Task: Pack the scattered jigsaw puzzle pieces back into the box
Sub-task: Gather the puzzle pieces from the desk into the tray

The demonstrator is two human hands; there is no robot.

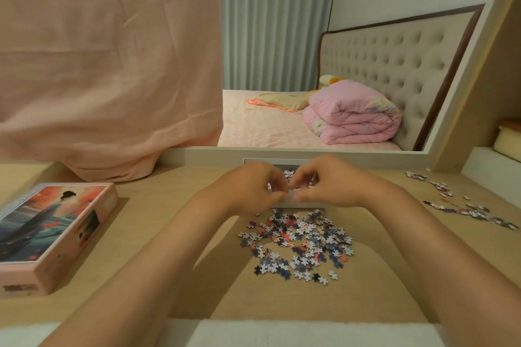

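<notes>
Left hand (248,189) and right hand (329,186) meet, fingers curled, over the white box (307,204); whether they pinch anything cannot be told. Puzzle pieces (298,242) lie heaped on the bench (158,222) just nearer than both hands.

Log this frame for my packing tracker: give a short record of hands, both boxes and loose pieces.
left hand: over white box, fingers curled, grip unclear
right hand: same, beside the left
white box: back centre of desk, pieces inside
pink picture box: desk's left, picture up
main pile: on desk before white box
second scatter: desk's right side
</notes>
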